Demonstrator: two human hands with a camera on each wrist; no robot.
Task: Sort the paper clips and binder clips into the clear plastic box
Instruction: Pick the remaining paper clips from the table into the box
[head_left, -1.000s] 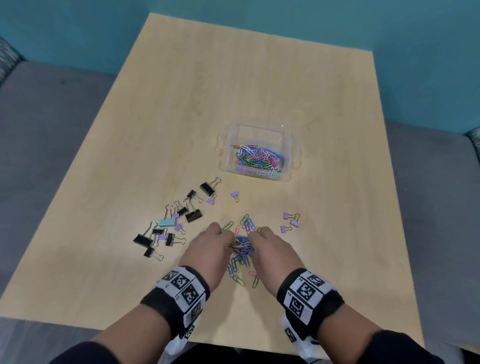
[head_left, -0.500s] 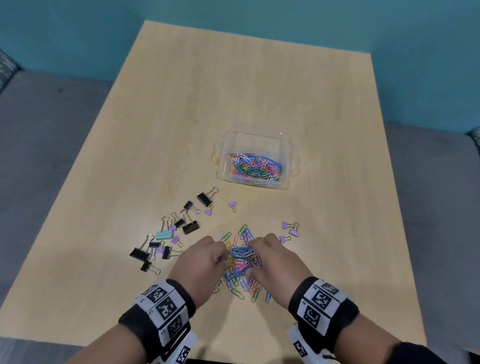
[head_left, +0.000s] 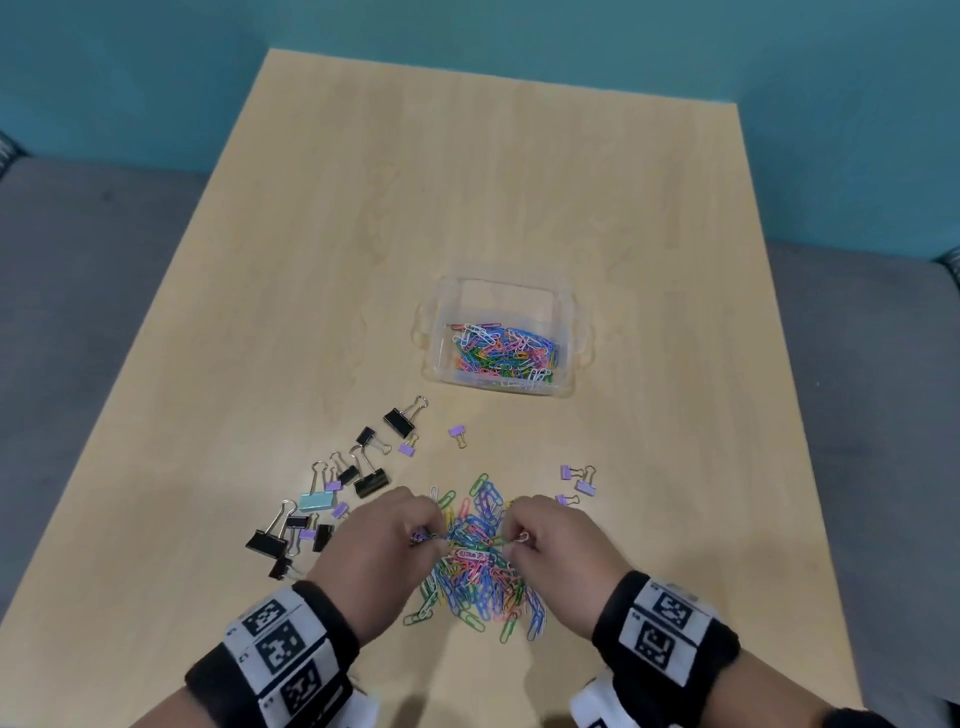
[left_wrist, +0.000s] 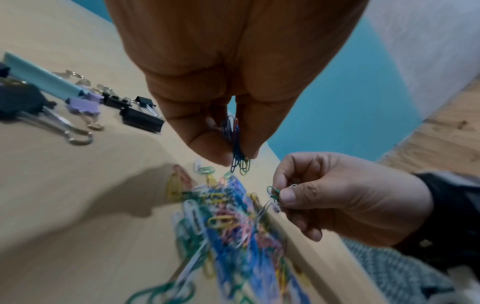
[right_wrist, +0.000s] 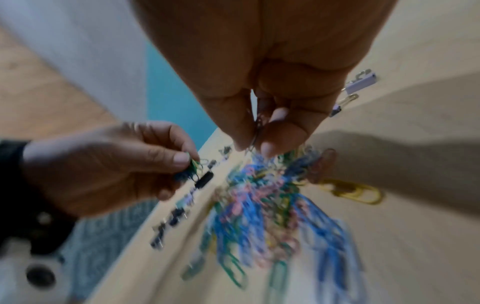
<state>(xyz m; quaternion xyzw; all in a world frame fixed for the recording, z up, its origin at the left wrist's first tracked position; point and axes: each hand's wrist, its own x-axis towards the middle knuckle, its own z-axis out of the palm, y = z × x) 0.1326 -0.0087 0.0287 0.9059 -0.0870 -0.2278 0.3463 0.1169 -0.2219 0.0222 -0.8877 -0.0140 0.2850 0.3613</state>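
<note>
Head view: the left hand (head_left: 387, 540) and the right hand (head_left: 553, 545) are held just above the near middle of the tabletop (head_left: 493, 197), each with thumb and fingertips pinched shut on a small bunch of paper clips. In the left wrist view, several dark blue and green clips (left_wrist: 237, 148) are seen nipped between the left thumb and fingers; the exact number cannot be told. In the right wrist view, a few thin clips (right_wrist: 255, 131) are gripped by the right fingertips, again too blurred to count. Between and beneath the two hands a loose pile of paper clips (head_left: 480, 566) is spread, in blue, green, pink, yellow and white, far too many to count. To the left of the pile, binder clips (head_left: 332, 499) are scattered: about eight black ones, one pale teal one (head_left: 317, 500) and roughly five small purple ones. One more purple clip (head_left: 457, 432) lies alone farther out, and three purple ones (head_left: 576, 483) lie to the right of the pile. Beyond all this, the clear plastic box (head_left: 501, 291) stands upright and open, one heap of coloured paper clips (head_left: 506, 356) being held in it.
</note>
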